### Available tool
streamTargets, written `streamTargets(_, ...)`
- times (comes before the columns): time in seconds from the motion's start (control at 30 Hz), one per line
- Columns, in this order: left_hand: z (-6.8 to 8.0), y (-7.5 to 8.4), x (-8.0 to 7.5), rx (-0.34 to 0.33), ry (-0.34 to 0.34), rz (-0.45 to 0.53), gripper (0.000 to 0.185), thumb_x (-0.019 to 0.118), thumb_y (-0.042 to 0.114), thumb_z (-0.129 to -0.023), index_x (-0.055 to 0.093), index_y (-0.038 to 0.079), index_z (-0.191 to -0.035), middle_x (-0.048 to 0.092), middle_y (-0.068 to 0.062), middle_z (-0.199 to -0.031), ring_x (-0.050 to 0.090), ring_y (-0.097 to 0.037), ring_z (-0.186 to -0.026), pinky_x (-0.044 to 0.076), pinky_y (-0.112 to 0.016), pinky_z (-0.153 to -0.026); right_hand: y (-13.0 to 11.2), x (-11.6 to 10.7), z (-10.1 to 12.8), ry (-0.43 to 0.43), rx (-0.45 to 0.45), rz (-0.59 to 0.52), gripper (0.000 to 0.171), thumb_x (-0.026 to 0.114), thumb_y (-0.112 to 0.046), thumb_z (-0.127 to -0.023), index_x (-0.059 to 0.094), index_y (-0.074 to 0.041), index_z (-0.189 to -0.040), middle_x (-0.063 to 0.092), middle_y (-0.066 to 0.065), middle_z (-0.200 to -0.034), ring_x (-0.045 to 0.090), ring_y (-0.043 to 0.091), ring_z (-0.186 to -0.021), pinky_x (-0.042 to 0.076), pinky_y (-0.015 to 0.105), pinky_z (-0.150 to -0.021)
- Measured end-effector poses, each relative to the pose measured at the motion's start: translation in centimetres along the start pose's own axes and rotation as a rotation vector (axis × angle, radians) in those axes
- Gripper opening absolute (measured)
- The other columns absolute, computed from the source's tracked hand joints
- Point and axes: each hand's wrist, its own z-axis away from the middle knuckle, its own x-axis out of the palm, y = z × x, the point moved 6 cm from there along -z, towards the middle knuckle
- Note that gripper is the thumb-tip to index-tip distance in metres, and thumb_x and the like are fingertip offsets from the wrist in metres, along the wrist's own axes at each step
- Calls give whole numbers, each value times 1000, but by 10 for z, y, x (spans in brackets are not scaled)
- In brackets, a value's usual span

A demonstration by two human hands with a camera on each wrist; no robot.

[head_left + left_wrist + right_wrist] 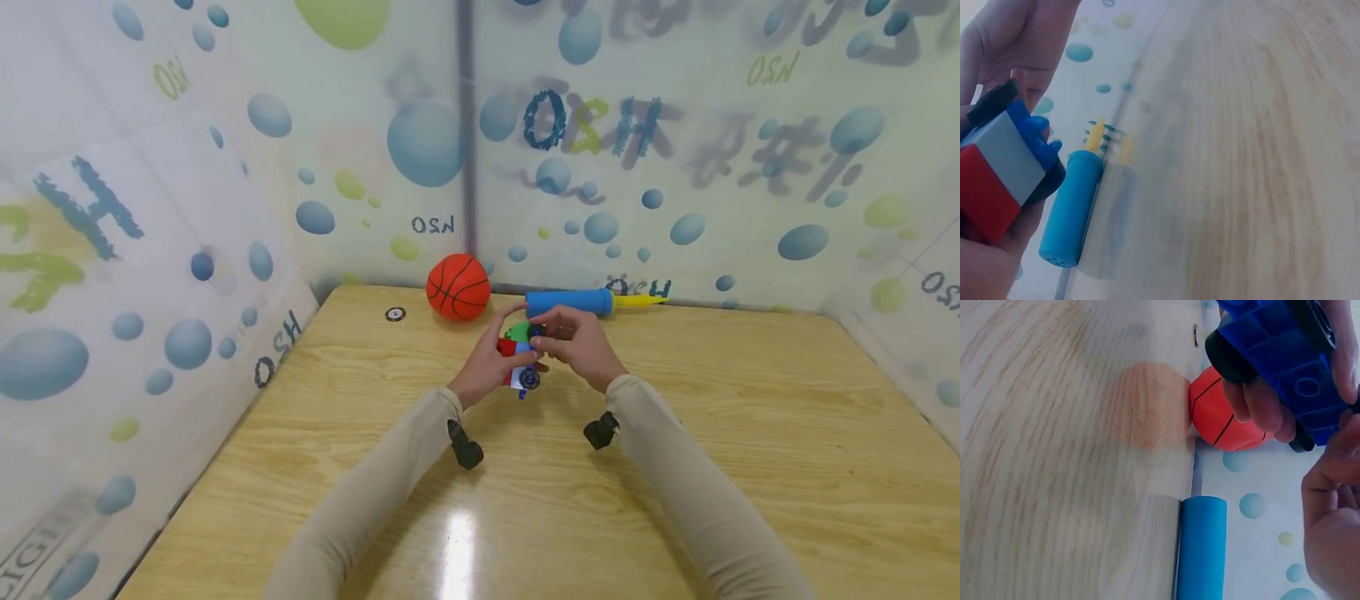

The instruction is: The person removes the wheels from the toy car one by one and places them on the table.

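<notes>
My two arms in tan sleeves reach out over the wooden table [750, 433]. A small black clip sits on each wrist.

My hands meet a little above the table, near its far end. My left hand [486, 367] curls around a toy car [521, 360] made of blocks and holds it from the left side. My right hand [577, 343] curls over the top and right side of the toy car and grips it too. So both hands are closed on the same toy.

The toy car has red, white, blue and green blocks. It has black wheels. In the left wrist view I see the red and white blocks and a blue knobby piece right by my palm. In the right wrist view I see the dark blue bottom of the toy car and two black wheels, with fingers wrapped around it.

Just past my hands lies a blue air pump [570, 302] with a yellow tip. It lies on its side near the wall. To the left of it sits an orange basketball [458, 287]. More to the left is a small round black thing [395, 314], flat on the table.

Behind it all is a wall [225, 125] with blue and green bubbles.
</notes>
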Motion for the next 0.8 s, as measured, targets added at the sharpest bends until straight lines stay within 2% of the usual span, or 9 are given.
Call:
streamTargets(0.13,5,8,3,33,-14,30,54,59,15,-90,35,30,-135,60,-17,-115,69,-28,-92,53,-36,-87,1,0,0,10,9,-28,31,71,-25,-81,64,-14,-109,60,5,-82,57,33,-72,45,28,-53)
streamTargets(0.27,10,16,6,16,-3,-6,45,58,14,-91,40,20,-132,58,-12,-116,68,-28,-95,54,-33,-84,3,-1,0,7,20,-48,27,71,-22,-80,64,-11,-104,60,5,-79,55,23,-63,45,30,-53)
streamTargets(0.37,12,19,9,-15,4,-39,44,58,16,-90,41,22,-130,58,-13,-114,67,-25,-92,54,-30,-79,4,-3,0,-7,24,-63,25,71,-18,-80,62,-6,-100,60,5,-76,49,17,-54,43,32,-50)
streamTargets(0.5,14,20,11,-44,13,-68,42,58,17,-90,42,25,-129,57,-11,-113,64,-16,-85,52,-28,-74,2,-4,0,-26,29,-77,24,71,-14,-80,61,0,-96,58,6,-72,43,16,-48,41,29,-47)
streamTargets(0.63,14,21,12,-56,15,-79,42,58,18,-91,42,25,-129,57,-11,-113,63,-14,-84,52,-28,-74,-2,-4,0,-21,13,-55,19,70,-10,-80,61,1,-92,59,11,-74,44,17,-47,40,29,-47)
streamTargets(0.8,13,22,11,-46,11,-90,43,59,19,-90,42,23,-129,60,-11,-110,63,-15,-85,52,-28,-74,-7,-3,1,-11,-47,33,14,67,-7,-82,57,1,-87,62,15,-82,47,18,-50,43,28,-47)
